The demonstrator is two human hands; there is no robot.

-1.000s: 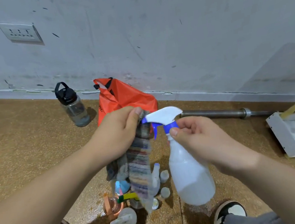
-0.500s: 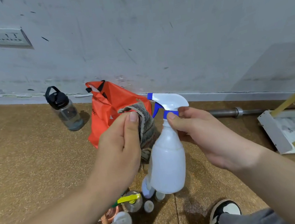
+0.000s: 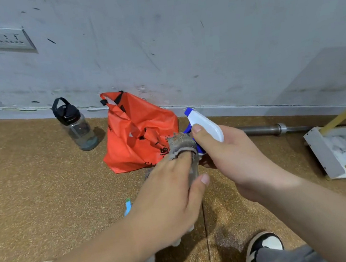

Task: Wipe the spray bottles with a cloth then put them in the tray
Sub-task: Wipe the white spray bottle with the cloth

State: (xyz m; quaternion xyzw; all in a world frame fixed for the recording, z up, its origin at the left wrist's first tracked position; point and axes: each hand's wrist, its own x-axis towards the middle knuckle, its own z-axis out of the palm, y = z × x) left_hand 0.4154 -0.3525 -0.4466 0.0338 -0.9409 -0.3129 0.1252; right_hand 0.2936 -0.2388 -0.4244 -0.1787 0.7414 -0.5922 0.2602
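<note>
Spray bottle (image 3: pixel 207 127) is gripped by right hand (image 3: pixel 236 158), cloth (image 3: pixel 180 143) clasped against it by left hand (image 3: pixel 170 203); wiping unfinished, traying undone

light: even, soft, bright | shadows: faint, short | glare: none | blur: slight | edges: wide-angle bending
</note>
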